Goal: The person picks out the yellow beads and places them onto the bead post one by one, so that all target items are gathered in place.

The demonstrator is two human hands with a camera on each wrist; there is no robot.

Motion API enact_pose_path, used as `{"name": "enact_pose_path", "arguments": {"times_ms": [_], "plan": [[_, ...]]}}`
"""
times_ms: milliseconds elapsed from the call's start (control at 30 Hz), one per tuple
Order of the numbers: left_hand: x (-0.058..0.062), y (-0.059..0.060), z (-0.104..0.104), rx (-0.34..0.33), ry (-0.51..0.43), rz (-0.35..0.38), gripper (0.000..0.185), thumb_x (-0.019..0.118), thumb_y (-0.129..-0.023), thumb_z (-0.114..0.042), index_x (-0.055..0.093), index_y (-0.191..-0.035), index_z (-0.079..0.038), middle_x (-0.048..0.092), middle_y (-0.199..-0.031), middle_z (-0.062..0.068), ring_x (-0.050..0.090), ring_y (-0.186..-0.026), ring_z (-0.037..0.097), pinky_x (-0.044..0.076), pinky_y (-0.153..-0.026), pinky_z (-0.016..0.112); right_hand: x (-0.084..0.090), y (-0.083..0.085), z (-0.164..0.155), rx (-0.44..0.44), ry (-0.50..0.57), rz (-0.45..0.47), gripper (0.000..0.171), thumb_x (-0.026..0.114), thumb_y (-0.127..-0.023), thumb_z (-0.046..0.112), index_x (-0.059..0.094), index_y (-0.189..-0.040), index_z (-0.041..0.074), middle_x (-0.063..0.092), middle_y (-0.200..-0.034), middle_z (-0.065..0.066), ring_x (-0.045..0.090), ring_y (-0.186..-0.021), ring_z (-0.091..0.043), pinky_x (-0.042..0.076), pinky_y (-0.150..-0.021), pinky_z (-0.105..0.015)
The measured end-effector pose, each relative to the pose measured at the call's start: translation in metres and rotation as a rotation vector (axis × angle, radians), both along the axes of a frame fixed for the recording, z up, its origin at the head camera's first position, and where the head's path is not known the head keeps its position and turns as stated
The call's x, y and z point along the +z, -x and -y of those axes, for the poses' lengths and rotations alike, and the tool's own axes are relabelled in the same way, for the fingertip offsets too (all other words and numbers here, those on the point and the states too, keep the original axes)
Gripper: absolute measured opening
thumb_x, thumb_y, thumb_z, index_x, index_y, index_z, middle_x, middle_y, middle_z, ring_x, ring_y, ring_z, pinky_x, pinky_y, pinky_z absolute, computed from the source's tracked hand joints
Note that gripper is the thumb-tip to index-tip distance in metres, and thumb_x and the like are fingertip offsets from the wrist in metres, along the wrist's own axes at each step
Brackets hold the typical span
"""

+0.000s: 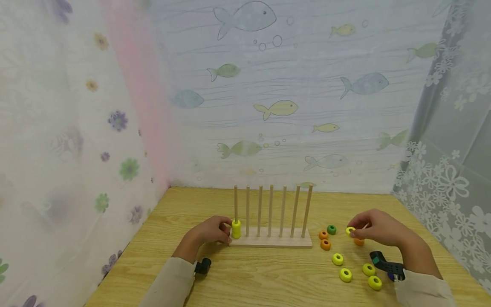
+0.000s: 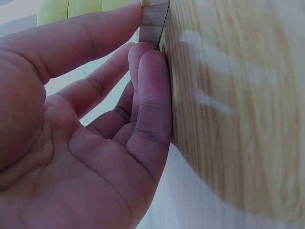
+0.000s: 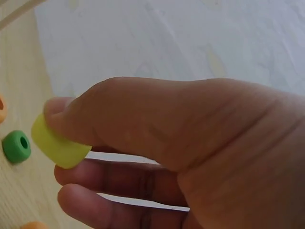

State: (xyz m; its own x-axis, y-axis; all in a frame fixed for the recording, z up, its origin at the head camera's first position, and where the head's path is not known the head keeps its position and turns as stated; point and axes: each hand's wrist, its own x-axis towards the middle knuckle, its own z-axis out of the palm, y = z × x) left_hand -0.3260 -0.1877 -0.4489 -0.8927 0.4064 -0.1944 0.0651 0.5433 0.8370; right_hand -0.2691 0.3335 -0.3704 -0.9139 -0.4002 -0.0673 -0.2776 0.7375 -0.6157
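- The right hand [image 1: 377,230] pinches a yellow ring [image 3: 58,141] between thumb and fingers, just above the table [image 1: 268,277] to the right of the peg rack [image 1: 271,238]; from the head camera only a sliver of that ring shows at the fingertips.
- An orange ring [image 1: 359,242] lies half hidden under the right hand.
- The left hand [image 1: 210,232] has its fingers relaxed and nearly straight, their tips pressed against the left end of the rack's wooden base; it grips nothing.
- In the left wrist view the rack is cut down to a corner of the base, with blurred yellow shapes at the top edge.
- Stacked yellow rings [image 1: 236,229] sit low on the leftmost peg, just beside the left fingertips.
- Loose rings lie to the right of the rack: two orange [image 1: 325,244] close to it, a green ring [image 1: 331,229] farther back, and four yellow ones [image 1: 345,274] nearer.
- Dark wrist cameras [image 1: 387,264] cover part of each forearm.
- Patterned curtains with fish [image 1: 276,108] and flowers close in the far and side edges.
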Motion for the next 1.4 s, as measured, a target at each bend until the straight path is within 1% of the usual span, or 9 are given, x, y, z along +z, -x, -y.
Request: {"name": "enact_pose_path", "arguments": {"times_ms": [167, 300, 467, 600, 800, 1000, 1267, 1400], "plan": [[0.000, 0.001, 0.001, -0.002, -0.001, 0.003, 0.055, 0.081, -0.087, -0.004, 0.058, -0.137, -0.002, 0.065, -0.103, 0.012, 0.060, -0.081, 0.021, 0.051, -0.069, 0.033, 0.004, -0.001, 0.009, -0.041, -0.044, -0.067, 0.035, 0.075, -0.096, 0.033, 0.074, -0.119, 0.007, 0.073, -0.103, -0.001, 0.068, -0.088, -0.021, 0.056, -0.071, -0.035], [0.000, 0.001, 0.000, -0.004, 0.000, 0.001, 0.055, 0.081, -0.087, -0.003, 0.058, -0.136, -0.001, 0.065, -0.102, 0.012, 0.060, -0.081, 0.020, 0.051, -0.069, 0.032, 0.006, -0.001, 0.016, -0.066, -0.066, -0.106, 0.034, 0.074, -0.096, 0.038, 0.076, -0.117, 0.012, 0.072, -0.102, 0.001, 0.066, -0.088, -0.016, 0.055, -0.070, -0.032], [0.002, 0.000, -0.001, 0.001, -0.001, -0.001, 0.057, 0.081, -0.087, -0.004, 0.057, -0.138, -0.001, 0.065, -0.103, 0.012, 0.060, -0.082, 0.020, 0.052, -0.071, 0.033, 0.007, 0.001, 0.021, -0.063, -0.059, -0.168, 0.033, 0.073, -0.096, 0.043, 0.076, -0.115, 0.016, 0.072, -0.100, 0.003, 0.067, -0.087, -0.013, 0.055, -0.071, -0.030], [0.002, -0.001, -0.001, 0.003, 0.003, -0.005, 0.057, 0.081, -0.087, -0.003, 0.057, -0.138, -0.001, 0.065, -0.103, 0.012, 0.060, -0.082, 0.021, 0.052, -0.072, 0.034, 0.008, 0.001, 0.025, -0.054, -0.053, -0.236, 0.031, 0.072, -0.097, 0.045, 0.077, -0.112, 0.018, 0.071, -0.097, 0.005, 0.066, -0.083, -0.010, 0.054, -0.070, -0.029], [0.003, -0.002, -0.002, 0.015, 0.009, -0.001, 0.055, 0.081, -0.087, -0.002, 0.058, -0.137, -0.001, 0.065, -0.103, 0.011, 0.061, -0.083, 0.020, 0.052, -0.072, 0.033, 0.011, -0.001, 0.033, -0.057, -0.053, -0.304, 0.030, 0.071, -0.097, 0.046, 0.077, -0.109, 0.019, 0.070, -0.092, 0.007, 0.063, -0.078, -0.006, 0.053, -0.068, -0.028], [0.003, -0.002, -0.002, 0.014, 0.008, 0.001, 0.056, 0.081, -0.087, -0.002, 0.057, -0.138, -0.001, 0.065, -0.104, 0.011, 0.061, -0.084, 0.020, 0.053, -0.073, 0.033, 0.013, -0.002, 0.041, -0.059, -0.034, -0.343, 0.027, 0.072, -0.097, 0.045, 0.077, -0.109, 0.022, 0.069, -0.089, 0.008, 0.062, -0.076, -0.006, 0.051, -0.066, -0.028], [0.005, -0.001, -0.002, 0.001, 0.028, -0.005, 0.057, 0.081, -0.088, -0.006, 0.057, -0.139, -0.001, 0.065, -0.105, 0.011, 0.062, -0.084, 0.020, 0.053, -0.073, 0.033, 0.019, -0.004, 0.054, -0.051, 0.008, -0.431, 0.020, 0.074, -0.096, 0.042, 0.077, -0.107, 0.026, 0.068, -0.087, 0.010, 0.061, -0.073, -0.006, 0.051, -0.065, -0.028], [0.003, -0.001, -0.001, -0.002, 0.025, -0.003, 0.057, 0.081, -0.088, -0.005, 0.056, -0.139, -0.001, 0.064, -0.103, 0.010, 0.060, -0.082, 0.020, 0.051, -0.071, 0.032, 0.023, -0.002, 0.063, -0.040, 0.013, -0.470, 0.020, 0.074, -0.096, 0.042, 0.077, -0.107, 0.026, 0.068, -0.088, 0.012, 0.061, -0.074, -0.005, 0.052, -0.066, -0.028]]}}
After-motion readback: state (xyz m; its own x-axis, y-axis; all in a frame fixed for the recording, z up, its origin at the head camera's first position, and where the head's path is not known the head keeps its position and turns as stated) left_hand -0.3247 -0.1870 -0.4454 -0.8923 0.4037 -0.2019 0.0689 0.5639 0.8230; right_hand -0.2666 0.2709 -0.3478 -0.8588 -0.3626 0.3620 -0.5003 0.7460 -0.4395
